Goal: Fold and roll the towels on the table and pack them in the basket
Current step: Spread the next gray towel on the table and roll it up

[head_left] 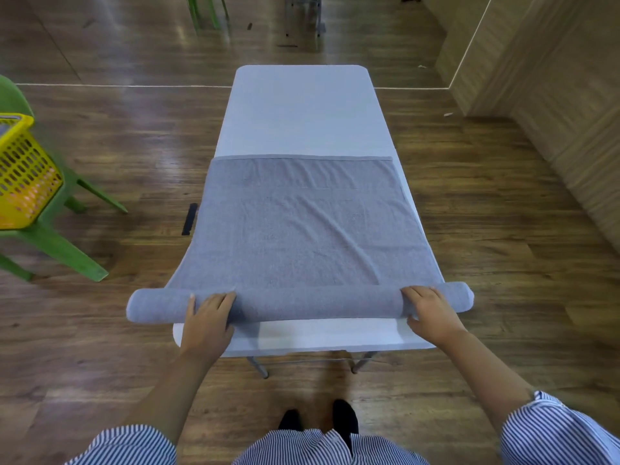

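Observation:
A grey towel (302,223) lies spread across the white folding table (302,112), its near end wound into a long roll (318,302) that overhangs both table sides. My left hand (209,315) grips the roll left of centre, fingers curled over its top. My right hand (431,308) grips the roll near its right end, fingers over the top and thumb beneath. The yellow perforated basket (23,172) sits on a green chair at the far left, well away from both hands.
The green plastic chair (57,243) stands on the wooden floor left of the table. A wooden wall (543,95) runs along the right. More chair legs show at the far top. My feet are just below the table's near edge.

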Demonstrator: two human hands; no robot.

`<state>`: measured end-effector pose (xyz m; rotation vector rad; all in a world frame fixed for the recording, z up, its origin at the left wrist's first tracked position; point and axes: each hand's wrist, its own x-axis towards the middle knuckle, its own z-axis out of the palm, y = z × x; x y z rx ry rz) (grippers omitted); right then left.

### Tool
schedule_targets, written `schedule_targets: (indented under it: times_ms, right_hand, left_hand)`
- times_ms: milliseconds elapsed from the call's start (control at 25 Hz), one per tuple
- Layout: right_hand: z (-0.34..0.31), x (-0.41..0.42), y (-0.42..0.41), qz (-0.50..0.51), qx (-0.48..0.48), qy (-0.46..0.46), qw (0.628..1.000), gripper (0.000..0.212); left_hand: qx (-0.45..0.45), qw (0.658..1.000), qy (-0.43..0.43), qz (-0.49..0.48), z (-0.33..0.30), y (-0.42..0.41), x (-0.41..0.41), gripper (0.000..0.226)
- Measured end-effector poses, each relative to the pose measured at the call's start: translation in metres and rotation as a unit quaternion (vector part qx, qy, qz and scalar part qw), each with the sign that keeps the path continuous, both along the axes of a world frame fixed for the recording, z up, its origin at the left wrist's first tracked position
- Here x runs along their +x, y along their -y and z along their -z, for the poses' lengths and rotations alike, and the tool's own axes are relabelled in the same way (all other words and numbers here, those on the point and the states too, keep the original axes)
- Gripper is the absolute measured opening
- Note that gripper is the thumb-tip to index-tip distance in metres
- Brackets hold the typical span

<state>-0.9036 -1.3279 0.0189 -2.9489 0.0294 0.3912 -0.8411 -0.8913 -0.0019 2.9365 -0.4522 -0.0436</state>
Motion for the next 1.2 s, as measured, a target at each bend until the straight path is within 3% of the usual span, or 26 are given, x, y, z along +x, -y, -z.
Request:
schedule_targets:
  times_ms: [120,280,480,680,800,960,1200]
  right_hand:
    - [-0.011,0.006,0.002,0.029,0.015,-0.012,0.999,0.037]
    - [-0.017,0.012,0.004,0.024,-0.001,-0.050,0.998,0.034]
    - [-0.005,0.013,-0.006,-0.013,0.003,0.077,0.997,0.047]
    - [0.001,0.006,-0.014,-0.017,-0.033,0.002,0.999,0.052]
    - [-0.006,0.013,-0.014,-0.001,-0.021,-0.003,1.000,0.035]
    - [-0.014,0.020,-0.014,-0.006,0.012,-0.057,0.998,0.042]
    - [-0.004,0.019,-0.008,0.058,0.010,0.110,0.992,0.028]
  left_hand:
    - [0.001,1.000,0.019,0.020,-0.006,0.000,-0.001,0.035]
    - [-0.010,0.998,0.045,0.045,-0.005,-0.009,0.004,0.043]
    - [-0.012,0.996,0.091,0.020,-0.003,0.000,0.003,0.043]
    - [-0.015,1.000,0.010,-0.008,0.005,0.004,0.000,0.061]
    - [-0.006,0.999,0.025,0.028,-0.005,0.005,0.004,0.034]
    - [-0.009,0.998,0.045,0.042,-0.012,-0.003,0.012,0.038]
    - [-0.015,0.999,0.046,-0.020,-0.008,0.004,0.012,0.034]
